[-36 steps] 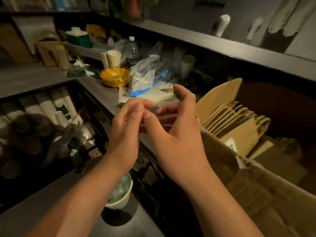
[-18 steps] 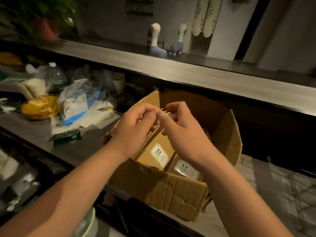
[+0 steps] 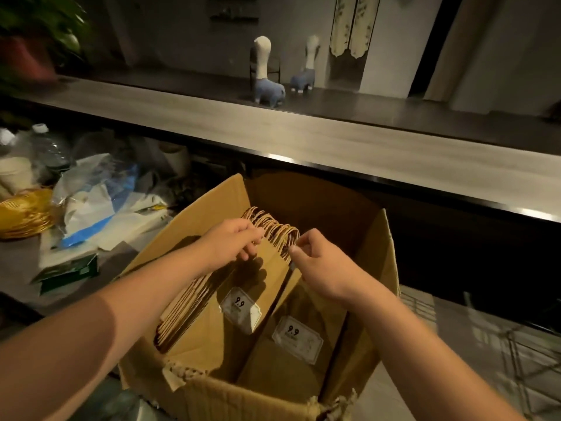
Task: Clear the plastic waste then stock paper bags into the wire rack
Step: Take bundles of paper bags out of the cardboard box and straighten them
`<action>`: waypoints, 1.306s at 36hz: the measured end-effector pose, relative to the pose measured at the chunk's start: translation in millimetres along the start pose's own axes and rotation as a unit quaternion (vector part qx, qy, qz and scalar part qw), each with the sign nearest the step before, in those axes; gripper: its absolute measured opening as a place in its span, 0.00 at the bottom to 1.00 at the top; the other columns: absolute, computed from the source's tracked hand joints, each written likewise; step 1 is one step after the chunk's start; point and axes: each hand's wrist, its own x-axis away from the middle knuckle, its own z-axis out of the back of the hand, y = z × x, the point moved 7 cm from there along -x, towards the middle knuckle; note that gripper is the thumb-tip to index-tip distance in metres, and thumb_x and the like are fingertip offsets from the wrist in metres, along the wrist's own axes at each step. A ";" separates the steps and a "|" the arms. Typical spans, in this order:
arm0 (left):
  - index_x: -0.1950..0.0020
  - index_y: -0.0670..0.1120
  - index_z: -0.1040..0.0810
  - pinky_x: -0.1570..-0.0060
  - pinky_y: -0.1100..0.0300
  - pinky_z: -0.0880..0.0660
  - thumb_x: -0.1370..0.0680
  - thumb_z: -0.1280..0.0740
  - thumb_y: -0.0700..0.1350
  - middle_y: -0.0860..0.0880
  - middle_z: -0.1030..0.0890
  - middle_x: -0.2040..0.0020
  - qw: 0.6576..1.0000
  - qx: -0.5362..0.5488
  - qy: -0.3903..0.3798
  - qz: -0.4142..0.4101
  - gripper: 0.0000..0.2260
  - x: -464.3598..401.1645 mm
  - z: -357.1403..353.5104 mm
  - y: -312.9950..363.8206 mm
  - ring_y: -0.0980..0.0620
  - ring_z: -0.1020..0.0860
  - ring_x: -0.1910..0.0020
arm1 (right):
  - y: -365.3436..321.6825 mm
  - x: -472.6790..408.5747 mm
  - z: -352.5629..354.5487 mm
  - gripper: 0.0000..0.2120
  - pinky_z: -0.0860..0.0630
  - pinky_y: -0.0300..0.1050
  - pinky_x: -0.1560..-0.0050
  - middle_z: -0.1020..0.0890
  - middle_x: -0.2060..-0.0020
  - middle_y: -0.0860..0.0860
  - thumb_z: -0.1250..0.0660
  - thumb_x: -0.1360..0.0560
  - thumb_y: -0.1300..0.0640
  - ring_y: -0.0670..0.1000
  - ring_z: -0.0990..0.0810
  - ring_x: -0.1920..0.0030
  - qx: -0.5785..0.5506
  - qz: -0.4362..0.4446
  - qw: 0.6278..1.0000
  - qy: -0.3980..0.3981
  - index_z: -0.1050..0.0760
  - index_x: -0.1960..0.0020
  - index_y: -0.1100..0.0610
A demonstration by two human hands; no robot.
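Note:
An open cardboard box [image 3: 382, 268] stands in front of me with a bundle of brown paper bags [image 3: 243, 287] leaning inside it, their twisted handles [image 3: 273, 226] sticking up. My left hand [image 3: 233, 244] grips the top edge of the bundle just under the handles. My right hand [image 3: 315, 262] pinches the handles from the right side. Another paper bag [image 3: 291, 354] with a white label lies lower in the box. Plastic waste [image 3: 100, 202], clear and blue bags, is heaped on the counter to the left. A wire rack [image 3: 522, 354] shows dimly at the lower right.
A long raised counter ledge [image 3: 334, 141] runs behind the box with two long-necked figurines [image 3: 267, 74] on it. At the left sit a yellow basket [image 3: 24, 214], a water bottle [image 3: 48, 147], paper cups and a green packet [image 3: 66, 271].
The view has swung right from the cluttered counter to the box. My hands, held together empty a second ago, have gone down into the box and taken hold of the paper bags' tops.

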 end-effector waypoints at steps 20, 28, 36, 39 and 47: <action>0.52 0.50 0.23 0.62 0.64 0.29 0.22 0.35 0.44 0.51 0.19 0.59 0.995 -0.046 -0.090 0.027 0.02 -15.1 -10.2 -49.0 0.57 0.22 0.61 | 32.8 -56.6 -74.8 0.21 0.23 0.48 0.41 0.23 0.41 0.55 0.34 0.24 0.64 0.55 0.23 0.42 0.387 -0.040 0.886 -0.252 0.28 0.32 0.59; 0.51 0.49 0.22 0.59 0.61 0.28 0.22 0.36 0.44 0.50 0.19 0.58 0.993 -0.026 -0.114 0.008 0.03 -22.4 -10.7 -46.8 0.55 0.22 0.61 | 38.5 -54.5 -83.9 0.28 0.31 0.60 0.33 0.38 0.27 0.53 0.35 0.23 0.56 0.61 0.41 0.28 0.449 0.045 0.864 -0.222 0.37 0.25 0.46; 0.52 0.49 0.22 0.60 0.61 0.26 0.22 0.36 0.43 0.49 0.19 0.58 0.991 -0.030 -0.127 -0.006 0.03 -22.3 -15.6 -42.0 0.55 0.23 0.61 | 42.6 -56.4 -85.6 0.26 0.29 0.56 0.36 0.35 0.30 0.53 0.34 0.23 0.57 0.59 0.37 0.29 0.477 0.049 0.850 -0.216 0.33 0.28 0.46; 0.52 0.49 0.22 0.60 0.61 0.26 0.21 0.36 0.43 0.49 0.19 0.58 0.991 -0.029 -0.128 -0.019 0.03 -19.8 -16.8 -38.4 0.55 0.23 0.61 | 41.4 -57.5 -84.3 0.25 0.27 0.55 0.37 0.32 0.31 0.52 0.35 0.24 0.60 0.58 0.35 0.31 0.480 0.054 0.852 -0.204 0.32 0.28 0.46; 0.52 0.49 0.22 0.63 0.64 0.29 0.21 0.36 0.43 0.50 0.19 0.59 0.989 -0.036 -0.136 -0.044 0.04 -12.8 -19.3 -32.4 0.57 0.23 0.63 | 35.7 -58.4 -79.7 0.24 0.25 0.44 0.47 0.27 0.34 0.50 0.37 0.23 0.64 0.52 0.26 0.35 0.471 0.059 0.859 -0.190 0.30 0.29 0.48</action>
